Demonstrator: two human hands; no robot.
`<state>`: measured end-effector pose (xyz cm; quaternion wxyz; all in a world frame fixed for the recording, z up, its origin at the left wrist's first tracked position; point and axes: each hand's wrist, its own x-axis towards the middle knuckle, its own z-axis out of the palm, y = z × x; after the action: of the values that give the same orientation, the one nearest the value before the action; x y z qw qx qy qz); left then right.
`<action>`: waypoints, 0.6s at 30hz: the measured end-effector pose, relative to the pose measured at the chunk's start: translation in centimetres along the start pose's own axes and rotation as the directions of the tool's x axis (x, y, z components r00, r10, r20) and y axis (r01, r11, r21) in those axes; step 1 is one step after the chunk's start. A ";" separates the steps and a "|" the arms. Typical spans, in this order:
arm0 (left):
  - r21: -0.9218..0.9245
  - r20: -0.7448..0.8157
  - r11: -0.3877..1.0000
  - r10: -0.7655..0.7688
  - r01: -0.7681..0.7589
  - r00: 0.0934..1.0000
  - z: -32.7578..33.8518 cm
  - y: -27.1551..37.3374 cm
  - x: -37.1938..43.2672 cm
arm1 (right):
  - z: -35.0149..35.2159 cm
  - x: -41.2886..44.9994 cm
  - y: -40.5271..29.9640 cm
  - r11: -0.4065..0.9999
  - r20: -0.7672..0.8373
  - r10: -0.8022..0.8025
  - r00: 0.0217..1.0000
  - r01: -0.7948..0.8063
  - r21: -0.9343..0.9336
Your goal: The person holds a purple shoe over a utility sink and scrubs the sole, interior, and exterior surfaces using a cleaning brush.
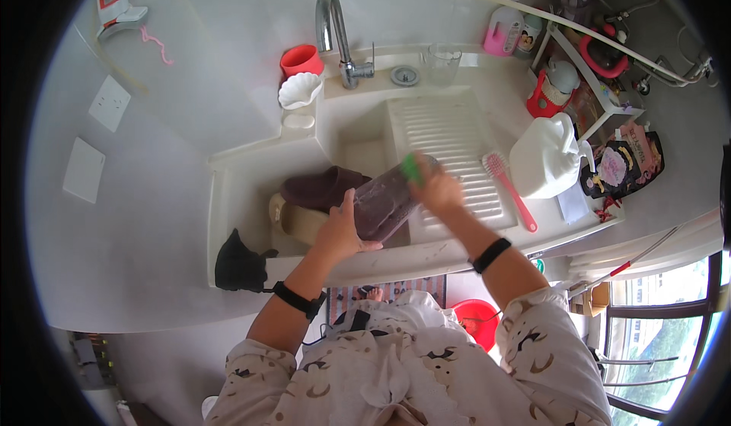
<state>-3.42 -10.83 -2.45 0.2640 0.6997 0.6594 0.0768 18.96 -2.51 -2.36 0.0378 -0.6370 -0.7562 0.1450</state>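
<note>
My left hand (340, 229) grips the near end of a dark purple slipper (381, 204), whose wet sole faces up, tilted over the sink basin. My right hand (438, 189), blurred, holds a green scrubber (411, 169) against the slipper's far end. The blur hides whether it is a brush or a sponge. Below and to the left, a dark maroon slipper (320, 187) lies in the stone laundry sink (262, 169). Beside it a beige slipper (300, 220) is partly covered by the maroon one and my left hand.
A chrome faucet (338, 32) rises at the back. Right of the ribbed washboard (442, 135) lie a pink-handled brush (511, 192) and a white jug (545, 157). A drinking glass (444, 63) stands behind. Dark cloth (240, 263) hangs over the front-left rim. A red basin (476, 320) is on the floor.
</note>
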 end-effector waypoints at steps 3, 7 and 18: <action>-0.023 -0.003 1.000 -0.014 0.014 1.000 -0.7 1.3 -0.1 | -0.3 2.2 3.3 0.967 -0.136 0.228 0.964 -0.207 0.149; 0.014 0.043 0.996 -0.087 0.086 0.995 -0.7 0.7 0.2 | 1.7 -3.0 -2.8 0.972 0.028 -0.233 0.972 0.234 -0.033; -0.073 -0.085 0.997 -0.002 -0.004 0.996 -0.5 -0.4 1.3 | 2.8 -3.2 -2.2 0.989 -0.279 -0.110 0.954 0.133 0.065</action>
<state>-3.84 -9.49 -2.56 0.2612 0.6860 0.6664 0.1308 16.75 -6.44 -4.00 0.1776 -0.6013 -0.7745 0.0836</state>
